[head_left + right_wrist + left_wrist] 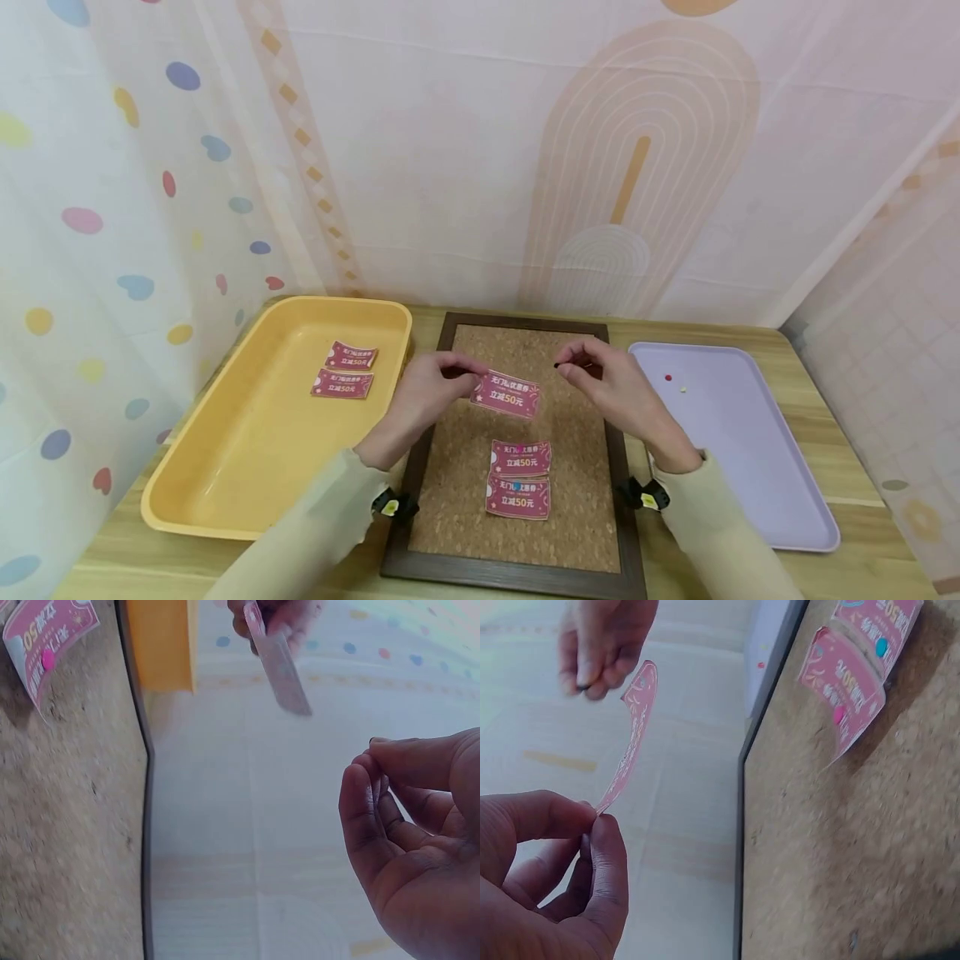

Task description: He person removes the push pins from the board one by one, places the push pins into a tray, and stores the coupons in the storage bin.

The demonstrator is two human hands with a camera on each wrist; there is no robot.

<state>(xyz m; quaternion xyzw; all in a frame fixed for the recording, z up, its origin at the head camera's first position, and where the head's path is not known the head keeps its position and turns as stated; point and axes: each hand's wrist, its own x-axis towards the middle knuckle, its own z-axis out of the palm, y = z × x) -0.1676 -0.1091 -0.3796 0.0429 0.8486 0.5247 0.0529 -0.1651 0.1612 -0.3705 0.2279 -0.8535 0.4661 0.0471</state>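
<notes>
A pink coupon [506, 394], bowed in the left wrist view, hangs by one edge from my left hand [429, 393], which pinches it between thumb and forefinger above the corkboard [450, 517]. Just right of it, my right hand [611, 385] pinches a small black thumbtack [583, 688] at its fingertips; most of the tack is hidden. Lower on the cork, two more coupons sit one above the other. The upper coupon [534, 461] bears a pink thumbtack [838, 714], the lower coupon [528, 502] a teal thumbtack [881, 647]. Their edges curl off the board.
Left of the board stands a deep yellow tray [300, 467] with two coupons [342, 384] in it. On the right lies a shallow lilac tray [738, 450] holding a red thumbtack [668, 377] and a pale yellow one. A patterned curtain [450, 167] hangs behind the wooden table.
</notes>
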